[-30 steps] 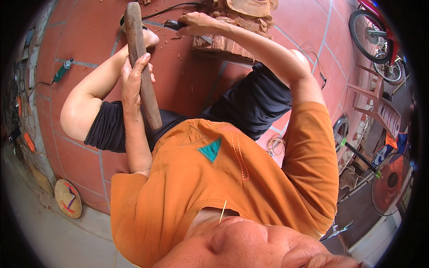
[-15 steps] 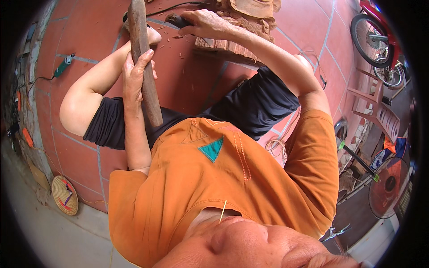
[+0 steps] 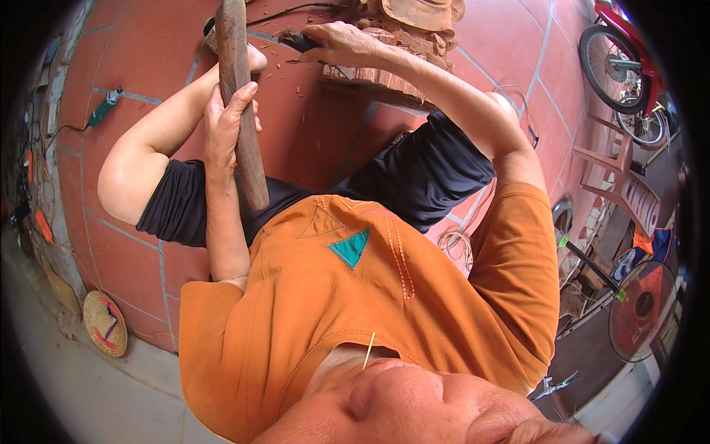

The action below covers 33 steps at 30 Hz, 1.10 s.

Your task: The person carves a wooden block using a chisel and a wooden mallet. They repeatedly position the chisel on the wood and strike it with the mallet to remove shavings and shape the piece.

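My left hand [image 3: 228, 122] grips a long wooden club [image 3: 248, 159] around its middle, held upright over my bent knee. My right hand [image 3: 346, 43] is closed on a dark-handled chisel [image 3: 296, 38] whose tip rests against a carved reddish wooden block [image 3: 403, 70] standing on the red tile floor. The club's upper end is close to the chisel's handle, at the top edge of the view. Wood chips lie on the tiles around the chisel. My orange shirt and black shorts fill the middle of the picture.
A green power tool [image 3: 103, 107] with a cable lies on the tiles at left. A woven conical hat [image 3: 103, 323] sits by the wall, lower left. At right are a motorbike [image 3: 625, 66], a plastic chair [image 3: 621, 181], a floor fan [image 3: 643, 300] and coiled cable [image 3: 458, 244].
The club has shifted slightly upward and to the right in my left hand. My right hand stays on the chisel at the carved block.
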Available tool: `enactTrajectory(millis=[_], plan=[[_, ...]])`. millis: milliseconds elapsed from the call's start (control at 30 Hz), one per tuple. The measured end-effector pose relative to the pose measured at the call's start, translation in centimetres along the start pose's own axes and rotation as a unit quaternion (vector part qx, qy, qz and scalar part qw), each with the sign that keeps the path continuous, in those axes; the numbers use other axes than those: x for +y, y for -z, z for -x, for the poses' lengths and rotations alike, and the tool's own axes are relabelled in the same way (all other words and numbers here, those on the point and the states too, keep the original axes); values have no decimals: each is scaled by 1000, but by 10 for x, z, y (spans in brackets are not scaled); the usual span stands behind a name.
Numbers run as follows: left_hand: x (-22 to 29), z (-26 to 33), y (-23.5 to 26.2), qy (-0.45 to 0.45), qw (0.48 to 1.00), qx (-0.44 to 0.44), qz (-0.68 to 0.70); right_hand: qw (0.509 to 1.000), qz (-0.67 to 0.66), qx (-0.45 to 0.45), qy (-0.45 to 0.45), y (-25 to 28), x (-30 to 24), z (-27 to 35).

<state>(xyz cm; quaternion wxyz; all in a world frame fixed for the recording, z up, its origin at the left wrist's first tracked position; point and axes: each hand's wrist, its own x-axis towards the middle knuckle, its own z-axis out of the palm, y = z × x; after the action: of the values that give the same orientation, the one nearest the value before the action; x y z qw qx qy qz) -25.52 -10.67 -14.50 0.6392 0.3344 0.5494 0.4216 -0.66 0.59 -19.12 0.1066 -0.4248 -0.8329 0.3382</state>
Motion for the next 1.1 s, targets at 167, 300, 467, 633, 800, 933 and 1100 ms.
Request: enactTrajectory(millis=[167,300,467,633,800,933,1100], plan=[[-2,-1,1,-5,1000,-2,-7,1000,4,-2,1,1,-2,1],[-4,-1,0,-12,1000,-6,-3,1000,9,-12,-4,4,-3,2],[-5,-2,1,-6,1000,-9,-11,1000,5,-16,-7,4,-1,2],[0,2,-1,-9,1000,-7,4,1000,6,-3,6,3,-2,5],[12,8,1,-79,996,34,30,1000,-2,-19,9,7,-13,8],[14,13,-4,-126,990,62,-10,999,17,-37,13,9,-17,8],[5,22,-13,46,985,-86,-141,999,21,-40,21,-2,-7,-1]])
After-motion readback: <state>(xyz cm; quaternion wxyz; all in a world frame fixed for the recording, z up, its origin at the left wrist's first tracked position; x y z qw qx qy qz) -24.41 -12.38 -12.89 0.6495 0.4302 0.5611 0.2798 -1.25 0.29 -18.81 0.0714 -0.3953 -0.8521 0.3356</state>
